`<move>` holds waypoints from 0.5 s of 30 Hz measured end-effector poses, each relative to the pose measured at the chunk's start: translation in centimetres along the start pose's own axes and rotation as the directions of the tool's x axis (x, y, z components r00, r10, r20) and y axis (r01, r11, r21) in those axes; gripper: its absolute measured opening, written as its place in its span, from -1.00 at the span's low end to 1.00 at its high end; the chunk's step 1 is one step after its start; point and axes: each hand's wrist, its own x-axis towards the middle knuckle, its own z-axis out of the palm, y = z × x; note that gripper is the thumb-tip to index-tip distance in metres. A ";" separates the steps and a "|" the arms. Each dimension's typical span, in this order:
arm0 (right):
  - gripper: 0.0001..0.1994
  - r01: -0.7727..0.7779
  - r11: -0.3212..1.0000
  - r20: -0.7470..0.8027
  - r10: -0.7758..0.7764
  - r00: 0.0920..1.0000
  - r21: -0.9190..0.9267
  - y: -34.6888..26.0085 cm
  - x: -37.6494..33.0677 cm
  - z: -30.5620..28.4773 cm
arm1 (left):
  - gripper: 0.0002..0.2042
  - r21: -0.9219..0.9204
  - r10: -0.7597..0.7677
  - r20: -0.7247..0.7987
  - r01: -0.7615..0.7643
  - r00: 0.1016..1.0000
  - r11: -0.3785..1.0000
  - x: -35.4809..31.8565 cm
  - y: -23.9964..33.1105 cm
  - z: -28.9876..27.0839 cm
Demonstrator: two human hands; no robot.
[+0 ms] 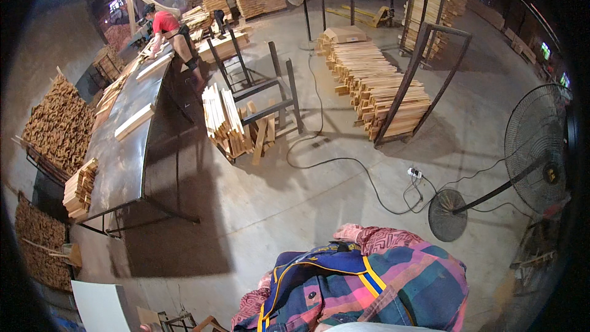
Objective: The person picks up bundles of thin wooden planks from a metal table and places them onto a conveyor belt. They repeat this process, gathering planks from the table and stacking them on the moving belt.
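Observation:
Neither of my hands can be made out. My right arm, in a pink patterned sleeve cover, is bent across the lower middle of the view and ends in a ruffled pink cuff. Of my left arm only a bit of matching sleeve shows at the lower edge, beside a dark blue apron with yellow trim. A plaid shirt covers my shoulder. Whatever the hands hold or touch, if anything, is hidden behind clothing or out of the picture.
A long metal-topped table runs along the left, bearing wooden strips. At its far end a person in red leans over it. Wood strips fill racks ahead. A cable crosses the floor to a standing fan at right.

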 end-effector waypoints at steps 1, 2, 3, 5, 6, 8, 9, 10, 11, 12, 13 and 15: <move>-0.62 0.063 0.998 -0.025 -0.064 0.998 -0.029 0.8 0.0 0.7 | -0.56 -0.001 0.006 0.000 -0.006 1.000 1.000 0.1 0.2 0.0; -0.66 0.097 0.993 -0.021 -0.099 0.995 -0.061 1.5 -0.1 1.3 | -0.56 -0.002 0.007 0.002 -0.007 1.000 1.000 0.0 0.2 0.1; -0.67 0.151 0.982 -0.069 -0.160 0.985 -0.112 2.0 -0.3 1.7 | -0.55 -0.005 0.016 0.004 -0.016 1.000 1.000 0.1 0.2 0.3; -0.67 0.183 0.954 -0.113 -0.214 0.970 -0.237 2.4 -0.9 2.0 | -0.55 -0.009 0.024 0.010 -0.024 1.000 1.000 0.1 -0.3 0.7; -0.66 0.182 0.963 -0.115 -0.207 0.972 -0.197 2.3 -1.3 1.8 | -0.55 -0.013 0.028 0.010 -0.028 1.000 1.000 0.2 -0.7 1.0; -0.63 0.119 0.977 -0.099 -0.138 0.986 -0.177 1.6 -2.1 1.1 | -0.54 -0.026 0.038 0.013 -0.038 0.999 0.999 0.5 -1.7 1.8; -0.57 -0.193 0.964 -0.077 0.210 0.975 0.185 1.0 -2.6 0.7 | -0.54 -0.039 0.048 0.012 -0.048 0.999 0.998 0.8 -2.3 2.2; -0.52 -0.257 0.941 -0.048 0.273 0.961 0.220 0.5 -3.0 0.1 | -0.54 -0.061 0.059 0.008 -0.059 0.998 0.996 1.1 -2.9 2.8; -0.47 -0.282 0.926 -0.006 0.293 0.956 0.250 -0.1 -3.4 -0.3 | -0.54 -0.095 0.077 0.000 -0.077 0.997 0.992 1.5 -3.6 3.3; -0.42 -0.301 0.912 0.014 0.309 0.951 0.278 -0.6 -3.6 -0.9 | -0.54 -0.148 0.109 -0.009 -0.110 0.994 0.983 1.7 -4.3 4.0; -0.45 -0.311 0.921 0.063 0.305 0.950 0.235 -1.2 -4.0 -1.2 | -0.53 -0.204 0.140 -0.021 -0.142 0.990 0.969 2.1 -4.9 4.3; -0.46 -0.200 0.964 0.037 0.197 0.980 0.176 -1.9 -4.3 -1.9 | -0.52 -0.173 0.073 -0.029 -0.077 0.997 0.982 2.3 -5.9 5.1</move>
